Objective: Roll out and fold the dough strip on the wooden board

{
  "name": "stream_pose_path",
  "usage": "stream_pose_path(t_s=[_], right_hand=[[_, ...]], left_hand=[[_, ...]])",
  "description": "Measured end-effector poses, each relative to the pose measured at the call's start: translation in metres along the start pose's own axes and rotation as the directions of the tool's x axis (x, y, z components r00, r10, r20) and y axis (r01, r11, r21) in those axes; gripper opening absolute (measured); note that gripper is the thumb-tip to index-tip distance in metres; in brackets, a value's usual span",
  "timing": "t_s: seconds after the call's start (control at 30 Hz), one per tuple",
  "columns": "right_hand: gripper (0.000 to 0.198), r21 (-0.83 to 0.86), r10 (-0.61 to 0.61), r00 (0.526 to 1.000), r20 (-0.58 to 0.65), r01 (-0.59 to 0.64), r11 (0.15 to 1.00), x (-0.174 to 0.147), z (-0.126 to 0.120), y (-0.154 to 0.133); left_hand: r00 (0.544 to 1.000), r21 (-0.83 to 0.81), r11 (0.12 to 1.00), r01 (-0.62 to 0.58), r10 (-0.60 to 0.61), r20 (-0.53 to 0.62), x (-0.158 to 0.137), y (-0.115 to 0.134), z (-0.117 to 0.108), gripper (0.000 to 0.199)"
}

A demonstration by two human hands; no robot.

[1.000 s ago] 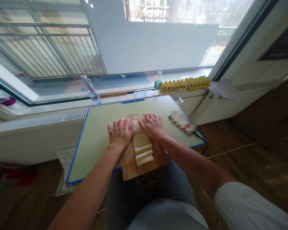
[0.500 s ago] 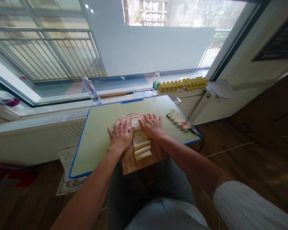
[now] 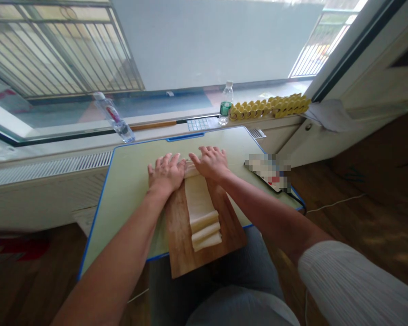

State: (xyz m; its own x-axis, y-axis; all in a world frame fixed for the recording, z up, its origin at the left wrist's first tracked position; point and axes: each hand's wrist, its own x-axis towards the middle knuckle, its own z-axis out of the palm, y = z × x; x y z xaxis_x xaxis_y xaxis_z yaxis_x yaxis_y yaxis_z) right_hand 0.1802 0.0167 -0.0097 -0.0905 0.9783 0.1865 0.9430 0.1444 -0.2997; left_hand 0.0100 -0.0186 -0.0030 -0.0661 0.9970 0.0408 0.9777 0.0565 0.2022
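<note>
Change: both hands are now sitting farther up the board than half a second ago, and more of the dough strip is lying bare between them and the folded end.
Left hand: the left hand [image 3: 166,173] is lying flat, palm down, fingers spread, at the far left corner of the cutting board [image 3: 180,235]; its grip is wide and holding nothing, with the fingertips just beside the far end of the strip.
Right hand: the right hand [image 3: 211,163] is pressing flat, fingers spread, at the far end of the strip; its grip is wide too, closing around nothing.
Dough: the dough strip [image 3: 200,203] is running down the middle of the board from the hands toward the person, and its near end is lying in three stacked folds [image 3: 206,233].
Board: the wooden board is resting on the near edge of the desk [image 3: 129,181], overhanging it above the person's lap.
Desk: pale green with a blue rim, it is standing against the window sill.
Right of board: a blurred-out flat object [image 3: 268,171] is lying on the desk near the right forearm.
Sill: a tilted plastic bottle [image 3: 114,117], an upright bottle with a green label [image 3: 225,104] and a yellow egg tray [image 3: 268,107] are sitting along it.
</note>
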Motion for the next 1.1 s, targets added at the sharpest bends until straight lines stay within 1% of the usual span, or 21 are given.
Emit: stream_pose_path(t_s=[0.17, 0.23, 0.3, 0.43, 0.67, 0.8, 0.9, 1.0, 1.1], right_hand=[[0.075, 0.027, 0.024, 0.998, 0.057, -0.025, 0.999, 0.020, 0.001, -0.001], [0.075, 0.026, 0.031, 0.996, 0.082, -0.033, 0.999, 0.024, 0.001, -0.001], [0.071, 0.016, 0.028, 0.995, 0.100, -0.030, 0.999, 0.024, 0.000, 0.000], [0.058, -0.021, -0.005, 0.994, 0.106, 0.007, 1.000, 0.013, -0.001, 0.002], [0.052, -0.134, -0.090, 0.994, 0.060, 0.097, 0.986, -0.026, -0.009, 0.003], [0.054, -0.131, -0.076, 0.997, 0.004, 0.076, 0.989, -0.048, -0.012, 0.004], [0.056, -0.115, -0.088, 0.996, -0.025, 0.084, 0.990, -0.061, -0.012, 0.005], [0.056, -0.105, -0.088, 0.996, -0.031, 0.084, 0.991, -0.068, -0.012, 0.006], [0.055, -0.105, -0.081, 0.997, -0.017, 0.079, 0.991, -0.067, -0.013, 0.006]], left_hand=[[0.999, -0.019, 1.000, 0.004, -0.003, 0.053, 0.025, -0.004, -0.003, 0.069], [0.997, -0.023, 1.000, 0.019, -0.017, 0.075, 0.030, -0.005, -0.004, 0.068], [0.996, -0.024, 0.999, 0.024, -0.022, 0.084, 0.030, -0.005, -0.004, 0.068], [0.999, -0.015, 1.000, 0.000, 0.000, 0.055, 0.017, -0.002, -0.004, 0.067], [0.997, 0.044, 0.998, -0.053, 0.055, -0.059, -0.021, 0.003, 0.000, 0.065], [0.992, 0.048, 0.996, -0.078, 0.082, -0.091, -0.042, 0.005, 0.003, 0.067], [0.990, 0.055, 0.994, -0.091, 0.096, -0.107, -0.055, 0.008, 0.003, 0.067], [0.990, 0.058, 0.994, -0.094, 0.099, -0.100, -0.060, 0.009, 0.003, 0.068], [0.992, 0.055, 0.995, -0.087, 0.092, -0.085, -0.058, 0.009, 0.003, 0.068]])
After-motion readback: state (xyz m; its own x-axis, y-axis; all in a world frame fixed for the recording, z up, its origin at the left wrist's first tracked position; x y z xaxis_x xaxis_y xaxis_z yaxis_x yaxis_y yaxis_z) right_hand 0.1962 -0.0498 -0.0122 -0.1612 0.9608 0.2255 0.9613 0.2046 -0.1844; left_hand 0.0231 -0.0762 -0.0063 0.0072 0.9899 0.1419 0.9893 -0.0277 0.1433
